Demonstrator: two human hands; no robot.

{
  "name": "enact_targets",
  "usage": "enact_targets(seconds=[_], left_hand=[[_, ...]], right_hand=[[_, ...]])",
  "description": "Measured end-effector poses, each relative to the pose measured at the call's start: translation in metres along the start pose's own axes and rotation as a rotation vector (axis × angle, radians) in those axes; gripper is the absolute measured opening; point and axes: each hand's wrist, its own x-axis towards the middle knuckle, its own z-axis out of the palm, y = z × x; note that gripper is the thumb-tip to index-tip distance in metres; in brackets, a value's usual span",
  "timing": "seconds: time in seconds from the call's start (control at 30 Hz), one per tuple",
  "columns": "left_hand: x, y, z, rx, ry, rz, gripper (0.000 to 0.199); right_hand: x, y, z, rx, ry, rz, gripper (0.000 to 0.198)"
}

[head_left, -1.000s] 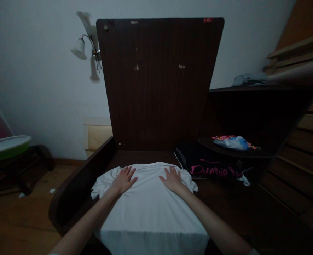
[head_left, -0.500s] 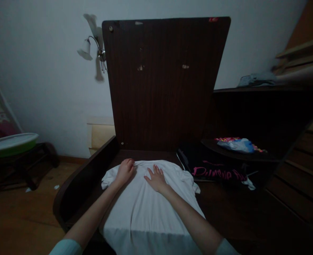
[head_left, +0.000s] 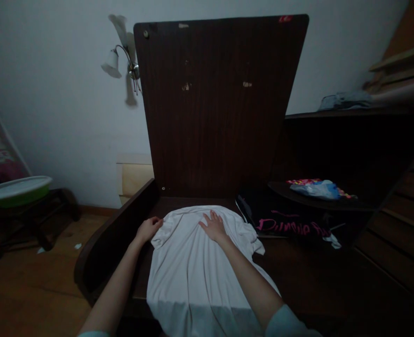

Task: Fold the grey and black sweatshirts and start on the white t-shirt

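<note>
A white T-shirt (head_left: 189, 267) lies spread on the dark wooden surface, and its lower part hangs over the front edge. Its fabric is creased lengthwise, with a short sleeve bunched on either side. At the left sleeve, my left hand (head_left: 148, 230) has its fingers curled together against the cloth edge; the fingertips are partly hidden. My right hand (head_left: 214, 227) rests flat on the upper part of the shirt, fingers spread.
A tall dark panel (head_left: 217, 107) rises behind the shirt, and a curved side rail (head_left: 112, 234) borders the left. To the right lie a black cloth with pink lettering (head_left: 291, 224) and a plastic bag (head_left: 315, 189). A green basin (head_left: 20, 194) stands far left.
My left hand has moved left and slightly down, from the shirt's upper area to its left sleeve. The shirt's left side has shifted right. My right hand stays flat on the cloth.
</note>
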Motion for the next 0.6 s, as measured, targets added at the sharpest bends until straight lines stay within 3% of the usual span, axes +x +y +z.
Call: enact_targets(seconds=[0.1,0.17,0.23,0.33,0.43,0.53,0.6], left_hand=[[-0.005,0.005,-0.001,-0.183,-0.126,-0.006,0.029],[-0.008,0.008,-0.002,-0.471,-0.213,-0.017,0.024],[-0.01,0.009,-0.005,-0.835,-0.221,-0.057,0.021],[-0.009,0.006,-0.014,-1.339,-0.052,-0.227,0.015],[-0.005,0.0,-0.023,-1.634,0.108,-0.284,0.014],[-0.001,-0.003,-0.023,-1.745,0.228,-0.228,0.019],[0.001,-0.003,-0.019,-1.584,0.322,-0.229,0.014]], right_hand=[[-0.001,0.0,0.0,-0.001,0.008,0.003,0.058],[-0.002,0.0,0.0,-0.001,0.014,0.0,0.058],[-0.002,0.001,0.001,0.001,0.026,-0.002,0.057],[-0.001,0.002,0.003,0.012,0.046,-0.005,0.056],[-0.001,0.003,0.004,0.025,0.061,-0.016,0.057],[-0.001,0.002,0.004,0.029,0.057,-0.012,0.057],[-0.001,0.002,0.003,0.029,0.05,-0.006,0.056]])
